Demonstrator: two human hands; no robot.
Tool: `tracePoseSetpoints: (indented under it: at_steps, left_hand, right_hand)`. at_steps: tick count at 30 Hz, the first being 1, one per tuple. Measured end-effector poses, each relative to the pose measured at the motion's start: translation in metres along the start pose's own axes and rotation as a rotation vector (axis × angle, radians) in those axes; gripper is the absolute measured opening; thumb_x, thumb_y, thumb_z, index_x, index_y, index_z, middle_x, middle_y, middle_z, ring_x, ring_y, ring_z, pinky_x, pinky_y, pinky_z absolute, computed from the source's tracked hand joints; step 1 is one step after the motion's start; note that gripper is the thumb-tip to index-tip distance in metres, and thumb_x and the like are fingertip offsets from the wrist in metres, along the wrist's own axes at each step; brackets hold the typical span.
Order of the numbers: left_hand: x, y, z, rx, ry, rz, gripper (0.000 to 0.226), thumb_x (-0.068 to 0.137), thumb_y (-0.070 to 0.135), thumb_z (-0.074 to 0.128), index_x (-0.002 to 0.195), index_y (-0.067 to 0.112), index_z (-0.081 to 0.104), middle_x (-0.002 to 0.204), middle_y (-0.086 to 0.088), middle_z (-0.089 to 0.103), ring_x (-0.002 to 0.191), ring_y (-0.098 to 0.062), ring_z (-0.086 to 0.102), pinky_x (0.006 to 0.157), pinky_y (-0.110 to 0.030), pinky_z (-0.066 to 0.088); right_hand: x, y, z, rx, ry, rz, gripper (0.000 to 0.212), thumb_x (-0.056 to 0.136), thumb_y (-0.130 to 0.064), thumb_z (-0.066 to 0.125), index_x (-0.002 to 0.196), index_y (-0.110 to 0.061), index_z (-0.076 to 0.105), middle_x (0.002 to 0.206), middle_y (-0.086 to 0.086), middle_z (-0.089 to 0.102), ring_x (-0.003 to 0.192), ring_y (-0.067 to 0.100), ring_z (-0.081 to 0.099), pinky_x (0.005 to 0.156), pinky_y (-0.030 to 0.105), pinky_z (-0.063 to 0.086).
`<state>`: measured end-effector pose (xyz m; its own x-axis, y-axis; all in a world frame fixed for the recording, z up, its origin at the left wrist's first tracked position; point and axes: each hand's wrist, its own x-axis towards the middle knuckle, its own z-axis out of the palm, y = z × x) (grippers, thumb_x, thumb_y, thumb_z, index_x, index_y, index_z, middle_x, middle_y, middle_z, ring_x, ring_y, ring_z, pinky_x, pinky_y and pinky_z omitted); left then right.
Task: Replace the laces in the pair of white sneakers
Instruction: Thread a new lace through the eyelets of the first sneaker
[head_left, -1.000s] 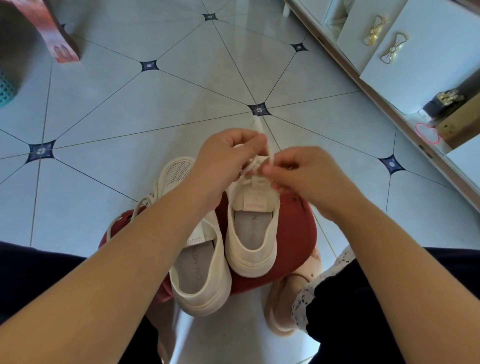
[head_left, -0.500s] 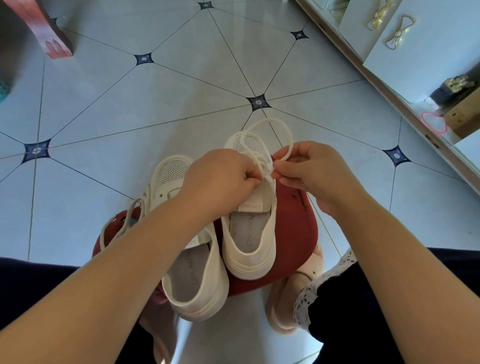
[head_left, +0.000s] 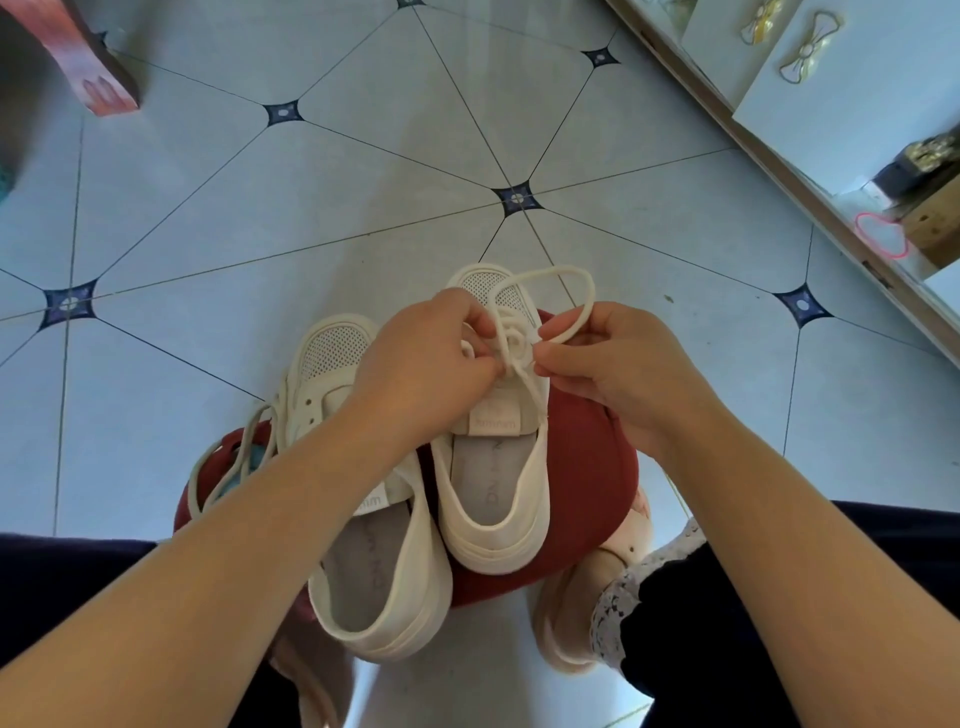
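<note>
Nearest, on the red stool (head_left: 587, 467) between the person's knees, the nearer sneaker (head_left: 384, 587) lies on the left, heel toward the person. Its loose lace (head_left: 228, 467) trails off the stool's left side, and the left forearm hides how far it is threaded. Just right of it and a little farther stands the farther sneaker (head_left: 493, 499), where the work is. Both hands meet over its tongue. The left hand (head_left: 431, 364) has its grip pinching a small loop of the lace (head_left: 566, 268); the right hand (head_left: 608, 364) has its grip pinching the same lace at the crossing. A second ago the hands covered the toe, with one strand drawn up and away; half a second ago a loop had opened beside the right hand. Now that loop is wider, arching past the toe cap above the tiled floor (head_left: 311, 208), and the toe shows plainly. I judge this to be a bow taking shape, so this shoe looks laced and nearly tied, while its mate is yet to be finished
</note>
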<state>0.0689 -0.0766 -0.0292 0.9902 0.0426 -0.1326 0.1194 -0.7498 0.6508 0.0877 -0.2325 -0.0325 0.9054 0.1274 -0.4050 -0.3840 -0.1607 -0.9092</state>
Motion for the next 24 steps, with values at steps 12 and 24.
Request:
tracePoseSetpoints:
  at_steps: [12, 24]
  left_hand:
    - [0.002, -0.001, -0.003, -0.147, -0.119, -0.028, 0.031, 0.07, 0.019, 0.076, 0.09, 0.027, 0.055, 0.07, 0.018, 0.064, 0.075, 0.009, 0.055, 0.066, -0.01, 0.039]
    - [-0.003, 0.004, 0.01, -0.031, 0.07, 0.002, 0.028, 0.074, 0.029, 0.071, 0.088, 0.028, 0.047, 0.073, 0.01, 0.064, 0.075, -0.004, 0.057, 0.059, -0.01, 0.034]
  right_hand:
    - [-0.002, -0.001, -0.005, -0.086, -0.044, -0.011, 0.018, 0.073, 0.004, 0.07, 0.078, -0.012, 0.062, 0.063, -0.001, 0.066, 0.069, 0.013, 0.069, 0.069, 0.026, 0.059]
    - [-0.001, 0.0, 0.0, -0.302, 0.012, -0.186, 0.021, 0.072, -0.001, 0.072, 0.073, -0.021, 0.063, 0.075, 0.002, 0.068, 0.075, 0.016, 0.067, 0.077, 0.031, 0.056]
